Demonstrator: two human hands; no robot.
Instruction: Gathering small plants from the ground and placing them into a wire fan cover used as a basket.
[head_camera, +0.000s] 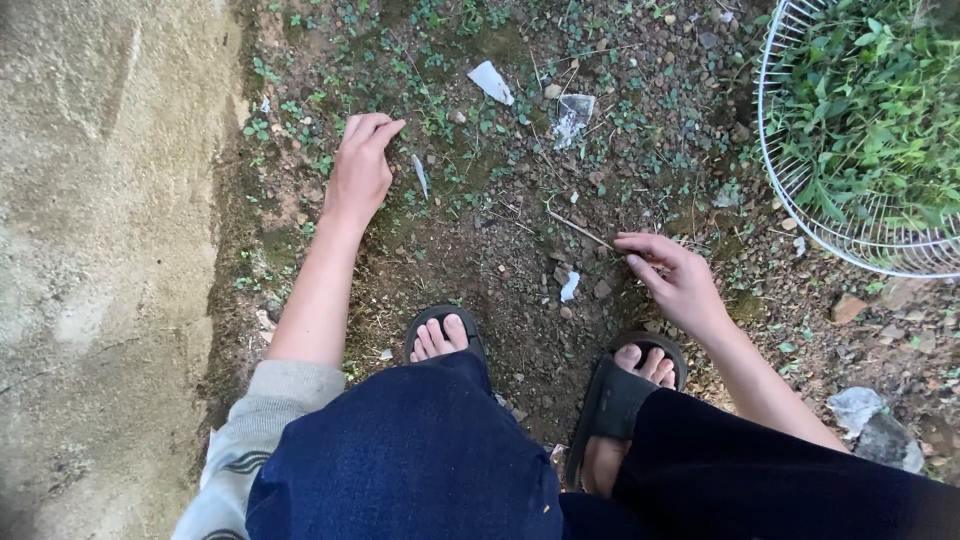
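I squat over a patch of bare soil dotted with small green weeds (440, 110). My left hand (360, 170) reaches forward, fingers curled down onto the ground among the little plants, holding nothing that I can see. My right hand (675, 275) hovers low over the dirt near a thin dry twig (580, 230), thumb and fingers drawn toward each other; whether it pinches anything is unclear. My feet in black sandals (445, 335) rest on the soil below the hands.
A white wire basket (790, 190) heaped with pulled green plants stands at the upper right. A concrete strip (100, 250) runs along the left. Scraps of white litter (490, 82) and grey stones (870, 420) lie scattered about.
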